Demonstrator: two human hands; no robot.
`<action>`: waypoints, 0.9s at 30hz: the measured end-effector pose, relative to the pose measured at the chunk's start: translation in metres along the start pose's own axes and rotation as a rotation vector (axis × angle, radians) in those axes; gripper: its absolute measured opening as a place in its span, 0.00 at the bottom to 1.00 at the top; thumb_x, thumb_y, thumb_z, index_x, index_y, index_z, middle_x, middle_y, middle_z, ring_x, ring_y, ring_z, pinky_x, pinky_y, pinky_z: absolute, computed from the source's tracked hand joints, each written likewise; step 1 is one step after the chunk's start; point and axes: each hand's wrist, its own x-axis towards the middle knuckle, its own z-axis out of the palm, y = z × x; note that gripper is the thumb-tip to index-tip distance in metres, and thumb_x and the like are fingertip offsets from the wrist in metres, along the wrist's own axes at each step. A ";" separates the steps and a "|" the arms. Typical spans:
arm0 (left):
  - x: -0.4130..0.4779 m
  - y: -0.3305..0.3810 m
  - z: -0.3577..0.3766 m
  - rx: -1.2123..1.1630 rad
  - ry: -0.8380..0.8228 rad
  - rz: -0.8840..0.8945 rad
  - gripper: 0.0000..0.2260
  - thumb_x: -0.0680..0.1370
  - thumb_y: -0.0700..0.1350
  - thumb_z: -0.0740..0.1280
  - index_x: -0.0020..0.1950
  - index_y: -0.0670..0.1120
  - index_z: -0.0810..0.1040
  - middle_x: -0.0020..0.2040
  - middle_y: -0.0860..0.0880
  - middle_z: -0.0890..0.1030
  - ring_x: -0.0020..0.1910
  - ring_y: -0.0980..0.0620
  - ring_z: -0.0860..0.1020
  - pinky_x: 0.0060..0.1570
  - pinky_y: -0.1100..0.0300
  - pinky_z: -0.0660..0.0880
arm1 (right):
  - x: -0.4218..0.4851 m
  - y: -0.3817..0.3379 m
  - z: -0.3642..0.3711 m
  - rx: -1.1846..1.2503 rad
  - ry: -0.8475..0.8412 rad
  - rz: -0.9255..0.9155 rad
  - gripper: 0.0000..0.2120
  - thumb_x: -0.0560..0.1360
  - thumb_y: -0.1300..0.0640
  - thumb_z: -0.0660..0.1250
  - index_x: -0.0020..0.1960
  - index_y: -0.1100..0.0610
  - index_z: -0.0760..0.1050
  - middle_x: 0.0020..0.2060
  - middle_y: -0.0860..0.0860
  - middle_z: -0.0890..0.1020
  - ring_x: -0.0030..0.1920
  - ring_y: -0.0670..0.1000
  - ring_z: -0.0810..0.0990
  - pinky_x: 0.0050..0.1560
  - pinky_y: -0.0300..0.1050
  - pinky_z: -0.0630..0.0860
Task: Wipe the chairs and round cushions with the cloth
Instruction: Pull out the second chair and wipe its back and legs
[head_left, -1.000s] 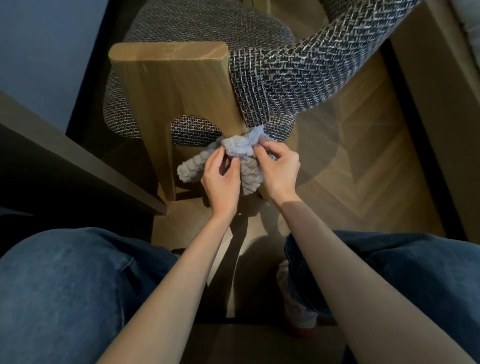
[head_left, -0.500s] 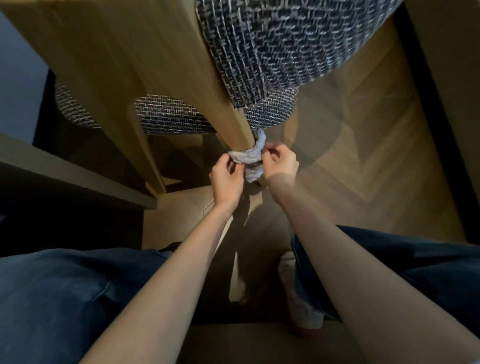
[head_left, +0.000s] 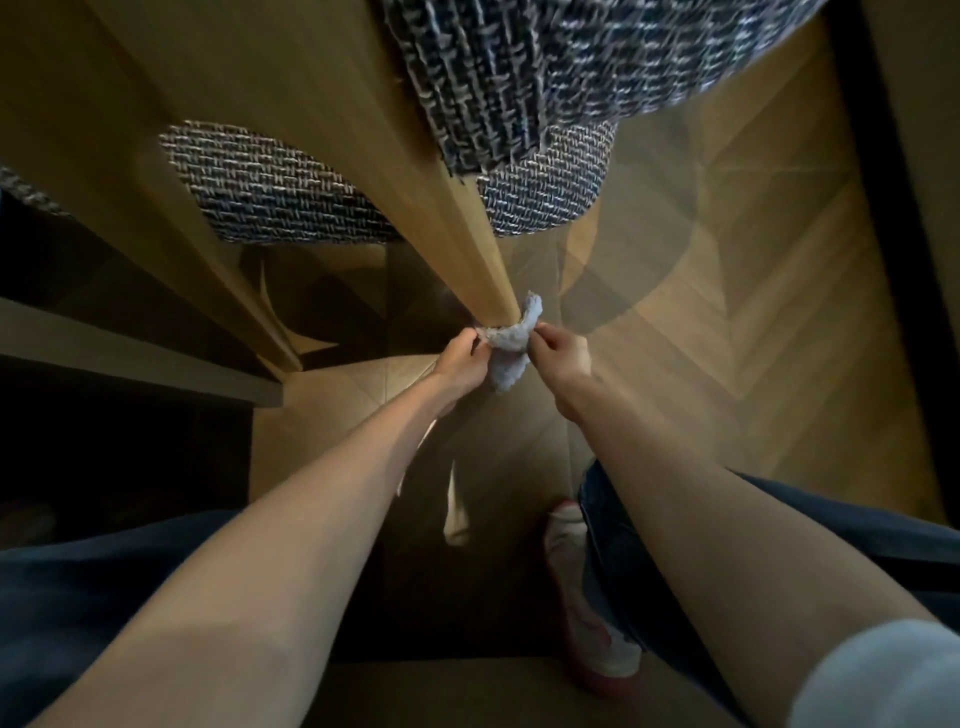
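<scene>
Chair (head_left: 249, 119) leg (head_left: 470, 249) getting the cloth (head_left: 510, 345), low near floor (head_left: 737, 312).
Woven cushion (head_left: 280, 192) up top; cloth loops round leg's lower end. L hand (head_left: 460, 359) & R hand (head_left: 563, 354) each pinch a cloth end, fingers curled tight, one either side of leg.

The cloth (head_left: 511, 343) wraps the low end of the chair leg (head_left: 467, 249), so the foot of the leg is hidden. The top of the chair (head_left: 519, 78) is cut off by the far edge. The left hand (head_left: 460, 361) and right hand (head_left: 563, 353) pinch the cloth, and their fingertips are too small to tell apart. The shoe (head_left: 592, 639) is half hidden behind the right arm. The left side is too dark to see into.
</scene>
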 end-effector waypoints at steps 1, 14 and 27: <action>0.002 0.000 0.001 -0.005 -0.012 -0.018 0.15 0.83 0.44 0.56 0.69 0.42 0.67 0.66 0.43 0.73 0.65 0.46 0.72 0.66 0.47 0.70 | 0.001 0.002 0.003 0.030 -0.031 0.024 0.13 0.80 0.59 0.62 0.61 0.60 0.79 0.47 0.51 0.79 0.49 0.47 0.77 0.42 0.32 0.73; -0.062 0.028 -0.008 -0.476 0.301 0.114 0.09 0.80 0.37 0.62 0.59 0.43 0.77 0.58 0.45 0.80 0.58 0.50 0.79 0.62 0.51 0.75 | -0.053 -0.063 -0.018 0.057 0.101 -0.103 0.10 0.76 0.60 0.65 0.51 0.61 0.83 0.37 0.49 0.83 0.35 0.37 0.76 0.38 0.33 0.73; -0.175 0.098 -0.056 -0.705 0.721 0.425 0.13 0.77 0.39 0.68 0.61 0.40 0.79 0.52 0.46 0.84 0.46 0.62 0.81 0.52 0.65 0.78 | -0.182 -0.163 -0.026 0.277 0.409 -0.416 0.05 0.72 0.56 0.71 0.42 0.55 0.86 0.34 0.46 0.84 0.30 0.35 0.75 0.37 0.24 0.68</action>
